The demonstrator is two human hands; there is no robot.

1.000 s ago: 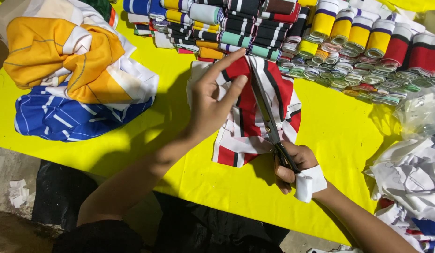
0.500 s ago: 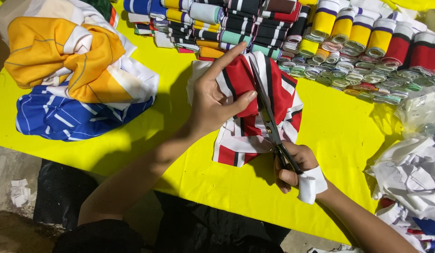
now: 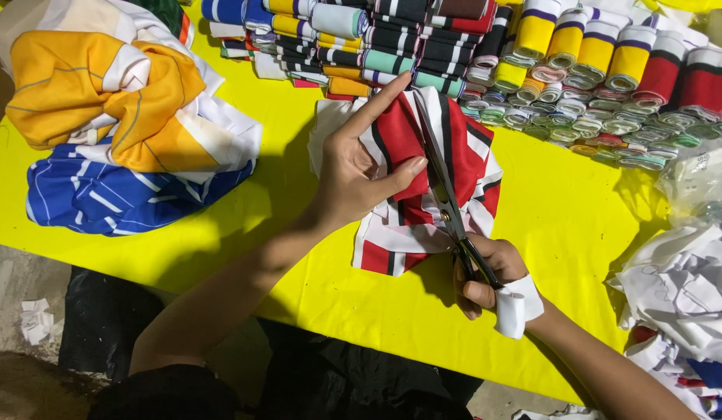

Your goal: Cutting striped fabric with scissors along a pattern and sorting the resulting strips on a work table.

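My left hand presses down on a red, white and black striped fabric piece that lies on the yellow table cover, index finger stretched toward the far edge. My right hand grips the black handles of long scissors. The blades run up through the middle of the striped fabric, just right of my left thumb. A strip of white cloth is wrapped around my right wrist.
Rows of folded striped knit bands line the far edge. A heap of orange, white and blue fabric lies at the left. White fabric scraps pile up at the right, by a clear plastic bag.
The scissors have advanced up through the striped fabric and the blades have come closer together. My left hand has shifted slightly on the cloth.
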